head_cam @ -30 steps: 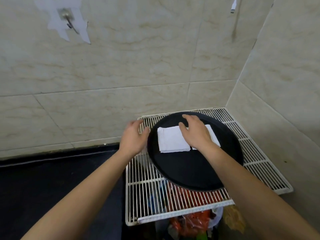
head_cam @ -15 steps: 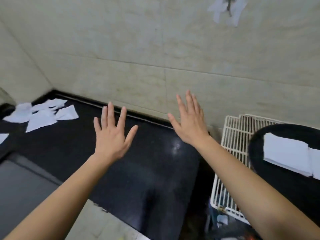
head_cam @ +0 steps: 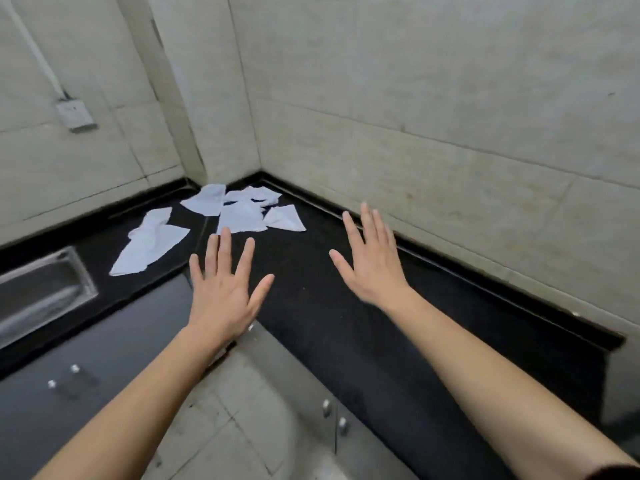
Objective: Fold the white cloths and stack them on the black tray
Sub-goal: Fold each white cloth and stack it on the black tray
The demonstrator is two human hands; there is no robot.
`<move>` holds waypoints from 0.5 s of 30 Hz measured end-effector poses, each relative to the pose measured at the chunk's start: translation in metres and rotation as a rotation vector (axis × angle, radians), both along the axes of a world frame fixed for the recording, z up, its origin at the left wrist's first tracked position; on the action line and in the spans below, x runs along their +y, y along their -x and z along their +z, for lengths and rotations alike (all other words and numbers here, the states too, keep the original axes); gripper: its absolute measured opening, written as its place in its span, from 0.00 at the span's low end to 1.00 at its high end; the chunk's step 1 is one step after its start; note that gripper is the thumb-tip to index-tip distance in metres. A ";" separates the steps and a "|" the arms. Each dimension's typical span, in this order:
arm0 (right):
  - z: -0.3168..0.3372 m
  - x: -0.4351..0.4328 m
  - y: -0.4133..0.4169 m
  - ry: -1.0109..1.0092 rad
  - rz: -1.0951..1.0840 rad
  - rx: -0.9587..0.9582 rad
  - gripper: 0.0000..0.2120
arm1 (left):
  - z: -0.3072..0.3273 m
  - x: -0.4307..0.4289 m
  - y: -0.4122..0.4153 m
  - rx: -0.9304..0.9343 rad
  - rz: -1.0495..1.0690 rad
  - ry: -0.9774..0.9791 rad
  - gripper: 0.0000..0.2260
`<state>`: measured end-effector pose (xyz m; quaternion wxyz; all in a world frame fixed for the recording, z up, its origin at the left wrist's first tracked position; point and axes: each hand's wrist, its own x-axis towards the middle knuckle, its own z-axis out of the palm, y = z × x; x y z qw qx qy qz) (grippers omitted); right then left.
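Several loose white cloths [head_cam: 242, 211] lie crumpled in the far corner of the black L-shaped counter [head_cam: 346, 306]. One larger cloth [head_cam: 149, 245] lies apart to the left of the pile. My left hand [head_cam: 225, 292] hovers flat with fingers spread, just short of the pile. My right hand [head_cam: 374, 268] is also flat and spread, above the counter to the right of the cloths. Neither hand holds anything. The black tray is out of view.
A steel sink [head_cam: 41, 296] is set into the counter at the left. Tiled walls meet behind the cloths, with a socket [head_cam: 74, 114] on the left wall. Dark cabinet doors with knobs [head_cam: 332, 415] stand below the counter, and tiled floor lies between them.
My view has swung left from the tray on the wire rack to the counter corner. Both hands left the tray and now reach open toward the loose cloths.
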<state>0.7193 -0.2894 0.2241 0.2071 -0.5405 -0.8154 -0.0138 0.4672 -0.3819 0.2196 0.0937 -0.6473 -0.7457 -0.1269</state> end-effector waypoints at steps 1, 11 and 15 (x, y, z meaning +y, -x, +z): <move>-0.004 0.000 0.025 0.009 0.026 -0.019 0.35 | -0.001 -0.002 0.021 0.000 0.019 0.016 0.35; -0.029 0.030 0.210 0.056 0.179 -0.134 0.34 | -0.031 -0.010 0.197 -0.103 0.195 0.055 0.33; -0.048 0.055 0.255 0.100 0.218 -0.155 0.34 | -0.056 -0.005 0.243 -0.084 0.238 0.105 0.33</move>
